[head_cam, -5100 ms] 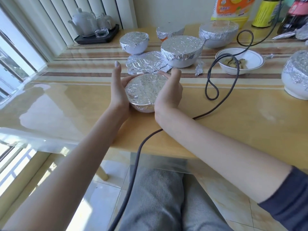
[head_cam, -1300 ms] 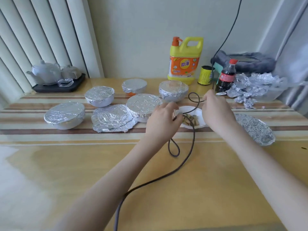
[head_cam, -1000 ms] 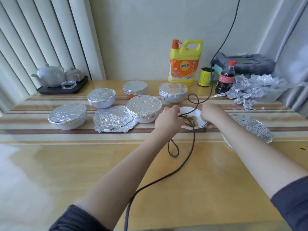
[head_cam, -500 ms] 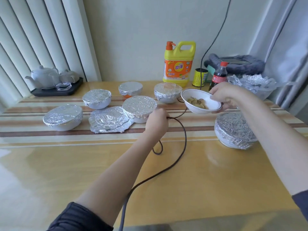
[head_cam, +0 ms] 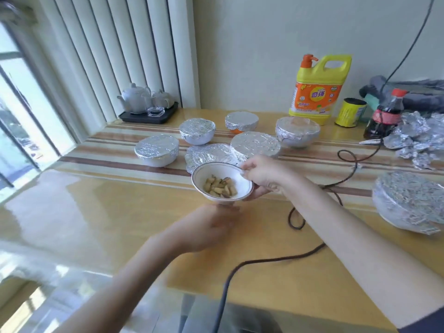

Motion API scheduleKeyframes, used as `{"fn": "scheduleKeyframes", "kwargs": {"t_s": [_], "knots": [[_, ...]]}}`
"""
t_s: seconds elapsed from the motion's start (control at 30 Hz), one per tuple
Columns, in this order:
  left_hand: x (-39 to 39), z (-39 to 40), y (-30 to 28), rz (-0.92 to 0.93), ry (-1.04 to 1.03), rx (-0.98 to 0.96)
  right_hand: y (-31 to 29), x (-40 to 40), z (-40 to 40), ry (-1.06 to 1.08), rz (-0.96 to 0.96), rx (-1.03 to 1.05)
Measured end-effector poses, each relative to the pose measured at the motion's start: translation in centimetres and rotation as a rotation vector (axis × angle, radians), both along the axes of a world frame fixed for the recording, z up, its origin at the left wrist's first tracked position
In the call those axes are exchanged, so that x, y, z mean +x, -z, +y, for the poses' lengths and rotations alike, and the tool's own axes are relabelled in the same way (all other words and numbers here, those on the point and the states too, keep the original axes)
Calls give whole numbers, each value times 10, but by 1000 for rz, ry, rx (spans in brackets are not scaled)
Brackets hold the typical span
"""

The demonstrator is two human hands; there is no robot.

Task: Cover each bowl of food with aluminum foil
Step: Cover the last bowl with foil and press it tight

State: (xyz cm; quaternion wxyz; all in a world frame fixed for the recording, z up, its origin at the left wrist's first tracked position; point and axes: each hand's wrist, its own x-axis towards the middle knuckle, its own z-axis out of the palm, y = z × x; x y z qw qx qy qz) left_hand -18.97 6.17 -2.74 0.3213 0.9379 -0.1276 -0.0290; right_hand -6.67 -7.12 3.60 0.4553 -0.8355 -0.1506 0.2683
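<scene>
One bowl [head_cam: 222, 182], light but breakable, pinched at its rim in my right hand [head_cam: 262, 175]; left hand [head_cam: 206, 228] loose beneath.

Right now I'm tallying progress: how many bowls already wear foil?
6. Far-left bowl, one behind it, the back bowl, centre bowl, one by the detergent, far-right bowl. None looks hidden.

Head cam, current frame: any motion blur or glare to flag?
Head view: left hand is smeared by motion blur, its fingers unreadable; right hand and the open bowl it grips are fairly sharp. Window light throws broad glare across the table at left. Wide-angle bending curves the blinds.
</scene>
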Motion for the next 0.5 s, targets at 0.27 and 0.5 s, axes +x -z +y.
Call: {"fn": "scheduleKeyframes", "kwargs": {"t_s": [0.27,0.5], "knots": [[-46,86,-23,72,-320,-592,26,-20,24,-155,-193,-150],[7,96,-23,-179,-572,-600,5,19,61,-302,-969,-439]]}}
